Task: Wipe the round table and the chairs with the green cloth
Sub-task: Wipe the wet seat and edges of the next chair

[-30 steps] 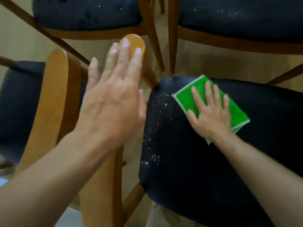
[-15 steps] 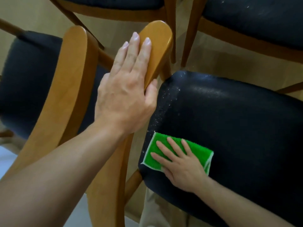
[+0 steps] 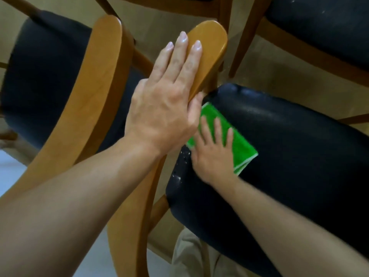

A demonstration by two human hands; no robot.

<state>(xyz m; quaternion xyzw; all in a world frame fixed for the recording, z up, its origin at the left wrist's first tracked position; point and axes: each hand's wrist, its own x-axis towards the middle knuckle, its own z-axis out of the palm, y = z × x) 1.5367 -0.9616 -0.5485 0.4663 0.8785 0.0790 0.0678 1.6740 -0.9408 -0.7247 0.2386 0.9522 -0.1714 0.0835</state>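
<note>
Head view: left hand (image 3: 163, 114) lies flat, fingers straight, on the curved glossy honey-brown wooden chair backrest (image 3: 207, 48); it grasps nothing. Right hand (image 3: 213, 154) presses with spread, straight fingers on the folded bright green cloth with pale edging (image 3: 242, 148), which lies on the black, faintly grained leatherette seat cushion (image 3: 289, 148) near its left edge. White specks (image 3: 179, 172) dot the rounded seat rim beside the cloth. A second curved wooden backrest (image 3: 95, 86) stands to the left.
</note>
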